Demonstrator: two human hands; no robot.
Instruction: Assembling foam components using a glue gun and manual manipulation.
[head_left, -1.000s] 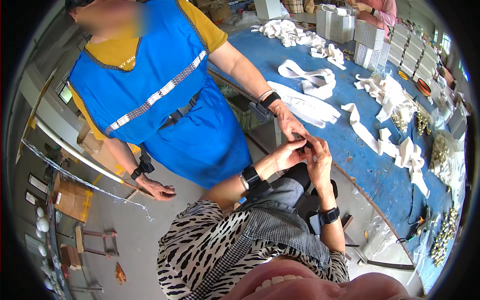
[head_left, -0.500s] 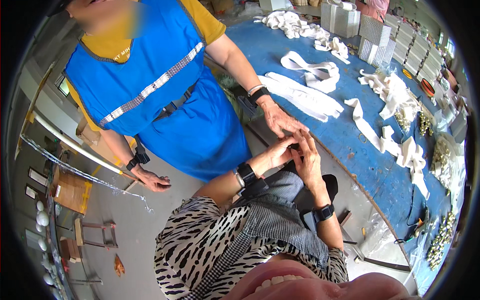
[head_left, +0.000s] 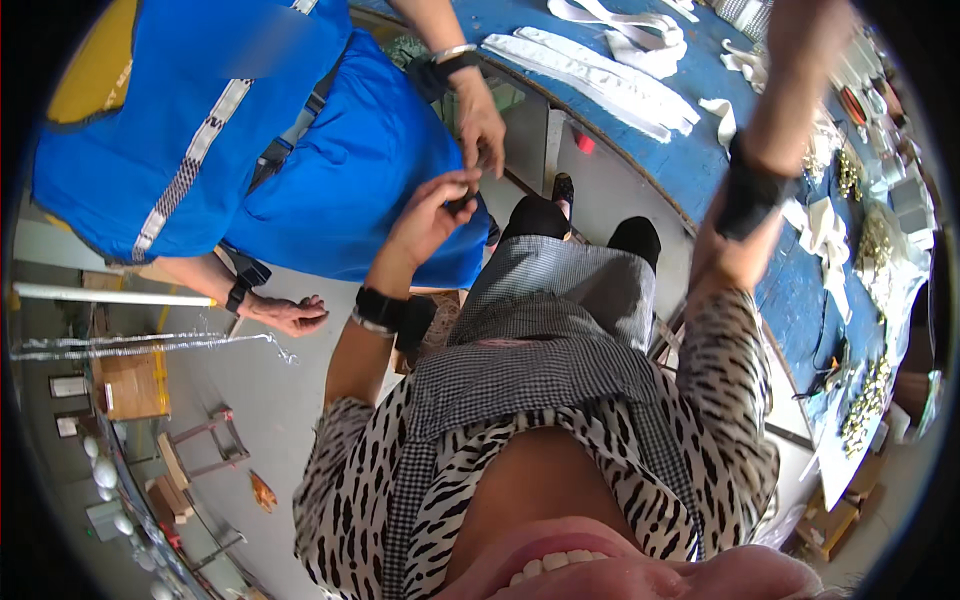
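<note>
My left hand (head_left: 422, 222) is closed, its fingers curled round a small dark object (head_left: 459, 204) whose kind I cannot make out. Close to my fingertips are the fingers of a co-worker's hand (head_left: 482, 128); whether they touch the object is not clear. My right hand (head_left: 808, 45) is raised over the far right part of the blue table (head_left: 655, 150), smeared by motion, with its fingers hidden. Long white fabric strips (head_left: 600, 85) lie flat on the table, left of my right arm. Another bundle of white strip (head_left: 826, 240) lies beyond my right forearm.
The co-worker in a blue apron (head_left: 350, 170) stands at my left, with the other hand (head_left: 290, 314) low. Gold-coloured pieces (head_left: 868, 400) lie at the table's right side. A wooden stool frame (head_left: 210, 450) stands on the floor at left. A red block (head_left: 585, 143) shows by the table edge.
My hands were together beside the co-worker's hand at the table edge. My right hand has swung up and right over the table; my left hand and the co-worker's hand are now farther left.
</note>
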